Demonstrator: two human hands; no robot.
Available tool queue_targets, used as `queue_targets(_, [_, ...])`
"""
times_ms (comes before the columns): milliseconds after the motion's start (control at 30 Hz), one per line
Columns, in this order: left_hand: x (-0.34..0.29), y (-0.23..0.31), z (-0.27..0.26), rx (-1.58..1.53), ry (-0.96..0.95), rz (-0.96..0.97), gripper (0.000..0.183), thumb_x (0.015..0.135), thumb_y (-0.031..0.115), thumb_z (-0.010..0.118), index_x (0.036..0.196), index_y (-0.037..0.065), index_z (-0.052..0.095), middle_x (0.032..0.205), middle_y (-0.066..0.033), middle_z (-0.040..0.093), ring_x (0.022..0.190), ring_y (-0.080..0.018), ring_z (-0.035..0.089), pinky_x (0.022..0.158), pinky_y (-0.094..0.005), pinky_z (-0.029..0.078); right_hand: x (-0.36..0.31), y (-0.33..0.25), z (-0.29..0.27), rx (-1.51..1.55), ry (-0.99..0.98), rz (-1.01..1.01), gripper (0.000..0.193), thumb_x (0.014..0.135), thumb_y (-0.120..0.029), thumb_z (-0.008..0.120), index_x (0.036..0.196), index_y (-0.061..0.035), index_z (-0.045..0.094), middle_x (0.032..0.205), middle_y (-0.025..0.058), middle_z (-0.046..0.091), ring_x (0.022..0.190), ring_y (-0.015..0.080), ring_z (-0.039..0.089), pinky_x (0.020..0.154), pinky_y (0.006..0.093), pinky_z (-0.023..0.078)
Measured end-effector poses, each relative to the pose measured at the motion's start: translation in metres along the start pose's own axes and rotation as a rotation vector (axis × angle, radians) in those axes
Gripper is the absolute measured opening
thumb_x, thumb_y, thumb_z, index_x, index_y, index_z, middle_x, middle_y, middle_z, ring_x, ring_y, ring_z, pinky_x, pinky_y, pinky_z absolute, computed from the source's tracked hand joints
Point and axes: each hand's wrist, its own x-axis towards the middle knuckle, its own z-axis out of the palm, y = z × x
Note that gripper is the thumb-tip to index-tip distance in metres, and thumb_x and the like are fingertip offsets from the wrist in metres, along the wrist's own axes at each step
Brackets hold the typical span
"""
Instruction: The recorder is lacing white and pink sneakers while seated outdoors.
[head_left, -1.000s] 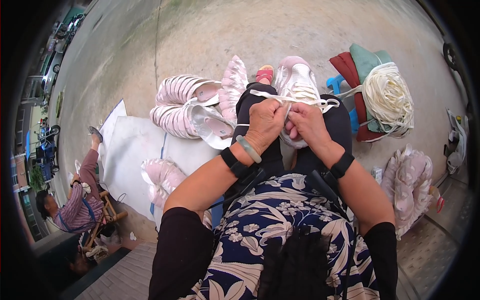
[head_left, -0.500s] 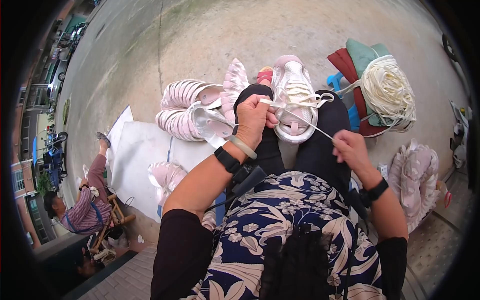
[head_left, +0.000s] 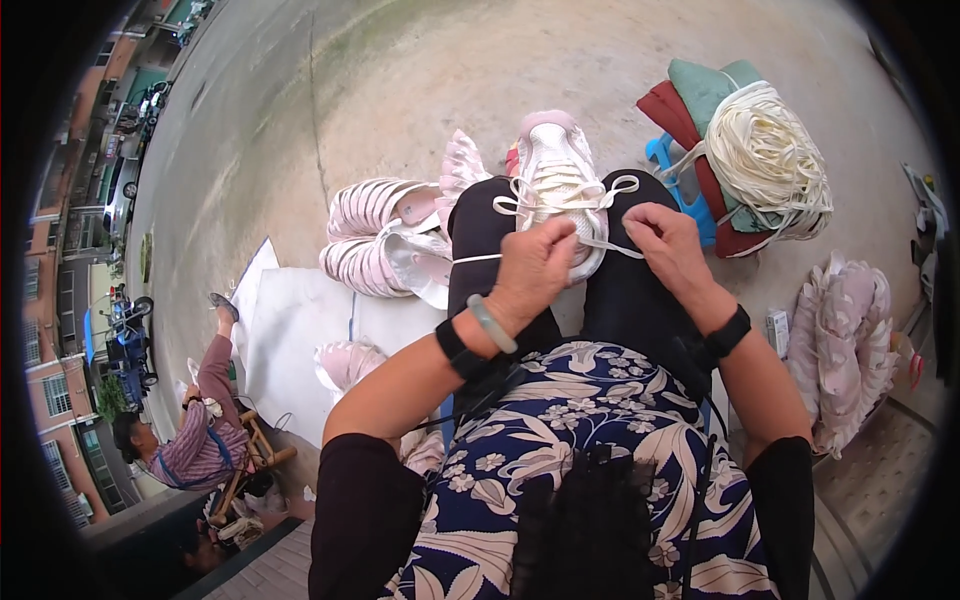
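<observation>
A white and pale pink sneaker [head_left: 557,165] rests toe-away between my knees. Its cream shoelace [head_left: 568,203] is crossed up the tongue, with a loop lying out on each side. My left hand [head_left: 535,268] is closed at the near left of the shoe, a lace end sticking out from it across my left knee. On the other side, my right hand [head_left: 672,250] is pinched closed beside the shoe's collar. A length of lace runs from the shoe to its fingers. The shoe's heel is partly hidden by my left hand.
Nested pink and white shoe uppers [head_left: 375,225] lie left of my knees on a white sheet [head_left: 285,325]. A blue stool [head_left: 693,200] bears cloths and a big bundle of cream laces [head_left: 765,155]. More uppers [head_left: 842,345] are piled at right. Another person [head_left: 195,445] sits far left.
My left hand has moved down and nearer the heel. The right hand has come up and inward from a stretched lace. Lace loops now spread on both sides of the shoe.
</observation>
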Motion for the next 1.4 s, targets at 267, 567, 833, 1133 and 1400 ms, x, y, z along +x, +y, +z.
queue_targets(267, [0.014, -0.03, 0.018, 0.082, 0.053, -0.09, 0.018, 0.082, 0.007, 0.038, 0.087, -0.001, 0.053, 0.074, -0.0202, 0.058, 0.068, -0.0309, 0.06, 0.063, -0.0397, 0.048, 0.023, 0.01, 0.036, 0.043, -0.233, 0.325, 0.031, 0.079, -0.028, 0.055, 0.066, -0.0002, 0.058, 0.052, 0.0075, 0.054, 0.05, 0.0126, 0.054, 0.047, 0.0301, 0.041])
queue_targets(567, [0.014, -0.017, 0.04, -0.439, 0.021, -0.405, 0.015, 0.083, 0.006, 0.042, 0.076, 0.003, 0.054, 0.054, -0.0042, 0.053, 0.034, -0.0116, 0.05, 0.027, -0.0241, 0.035, 0.014, -0.005, 0.027, 0.473, -0.21, 0.587, 0.02, 0.085, -0.014, 0.054, 0.067, -0.0062, 0.049, 0.052, 0.0, 0.048, 0.036, 0.0045, 0.039, 0.032, 0.0194, 0.028])
queue_targets(833, [0.026, -0.018, 0.042, -0.333, 0.002, -0.348, 0.016, 0.084, 0.005, 0.04, 0.078, 0.003, 0.055, 0.049, -0.0067, 0.051, 0.032, -0.015, 0.05, 0.027, -0.0277, 0.037, 0.026, 0.015, 0.028, 0.303, -0.202, 0.414, 0.018, 0.079, -0.006, 0.053, 0.062, -0.0036, 0.048, 0.05, 0.0018, 0.048, 0.038, 0.0066, 0.041, 0.034, 0.0212, 0.029])
queue_targets(1133, [0.037, -0.024, 0.049, -0.372, -0.02, -0.357, 0.014, 0.076, 0.0, 0.044, 0.068, 0.001, 0.055, 0.047, -0.0093, 0.052, 0.032, -0.0195, 0.052, 0.028, -0.0308, 0.037, 0.019, 0.037, 0.028, 0.279, -0.111, 0.342, 0.016, 0.077, -0.005, 0.052, 0.062, -0.0038, 0.047, 0.05, 0.0022, 0.047, 0.039, 0.0072, 0.042, 0.036, 0.0228, 0.029])
queue_targets(1400, [0.029, -0.023, 0.033, 0.052, -0.012, -0.181, 0.013, 0.069, 0.008, 0.052, 0.062, 0.002, 0.061, 0.052, -0.0154, 0.057, 0.043, -0.0246, 0.058, 0.042, -0.0355, 0.046, 0.016, 0.028, 0.035, 0.32, -0.094, 0.283, 0.016, 0.078, -0.008, 0.053, 0.064, -0.0048, 0.046, 0.05, 0.0011, 0.045, 0.038, 0.0069, 0.039, 0.036, 0.0229, 0.028])
